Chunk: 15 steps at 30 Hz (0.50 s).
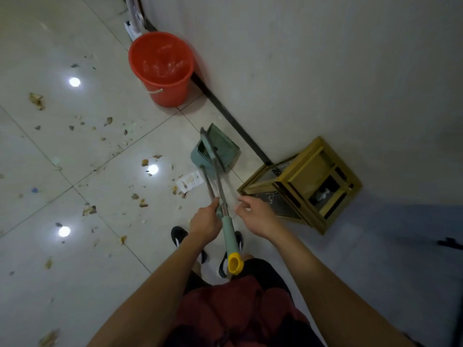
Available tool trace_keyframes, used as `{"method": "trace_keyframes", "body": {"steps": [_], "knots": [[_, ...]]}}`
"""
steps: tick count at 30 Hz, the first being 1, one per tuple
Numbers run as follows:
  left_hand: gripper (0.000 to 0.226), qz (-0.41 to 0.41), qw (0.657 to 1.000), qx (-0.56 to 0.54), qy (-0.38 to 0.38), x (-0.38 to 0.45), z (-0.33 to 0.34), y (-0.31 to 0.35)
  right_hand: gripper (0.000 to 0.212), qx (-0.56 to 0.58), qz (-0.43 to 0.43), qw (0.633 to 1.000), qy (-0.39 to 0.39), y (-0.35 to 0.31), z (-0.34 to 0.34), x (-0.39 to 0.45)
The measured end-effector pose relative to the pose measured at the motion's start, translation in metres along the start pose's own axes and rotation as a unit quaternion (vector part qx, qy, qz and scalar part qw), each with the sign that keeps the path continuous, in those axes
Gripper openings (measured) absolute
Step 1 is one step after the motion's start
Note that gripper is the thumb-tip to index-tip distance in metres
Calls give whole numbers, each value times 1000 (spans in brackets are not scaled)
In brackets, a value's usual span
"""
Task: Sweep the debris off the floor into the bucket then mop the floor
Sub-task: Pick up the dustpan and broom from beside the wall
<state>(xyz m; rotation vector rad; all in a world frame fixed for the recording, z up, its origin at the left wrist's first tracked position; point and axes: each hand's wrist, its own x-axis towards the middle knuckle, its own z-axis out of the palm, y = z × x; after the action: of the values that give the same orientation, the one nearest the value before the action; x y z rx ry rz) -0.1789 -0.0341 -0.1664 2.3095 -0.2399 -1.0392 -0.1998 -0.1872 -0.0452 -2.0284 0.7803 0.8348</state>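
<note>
Two thin metal handles meet at centre frame: the left hand (206, 220) grips the broom and dustpan set (216, 156), while the right hand (255, 214) hovers beside it, fingers loosely spread, holding nothing. Separating the nested pair with a firm pull looks best. Dry, flaky debris (110, 136) litters glossy tiles at left; the smooth red plastic bucket (161, 68) stands upper centre.

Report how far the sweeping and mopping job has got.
Done: nothing yet; debris lies scattered across the floor. In hand: the left hand grips the broom and dustpan handles, with the right hand open beside them. Left: sweeping, emptying into the red bucket, then mopping; no mop is visible.
</note>
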Motion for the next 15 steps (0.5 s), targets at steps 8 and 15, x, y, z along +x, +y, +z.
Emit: {"method": "trace_keyframes", "body": {"steps": [8,15], "knots": [[70,3,999,50,-19,-10,34,9,47,227,175,955,-72,32,30,0],[72,9,995,91,-32,-13,56,22,22,379,247,889,-64,42,32,-5]]}}
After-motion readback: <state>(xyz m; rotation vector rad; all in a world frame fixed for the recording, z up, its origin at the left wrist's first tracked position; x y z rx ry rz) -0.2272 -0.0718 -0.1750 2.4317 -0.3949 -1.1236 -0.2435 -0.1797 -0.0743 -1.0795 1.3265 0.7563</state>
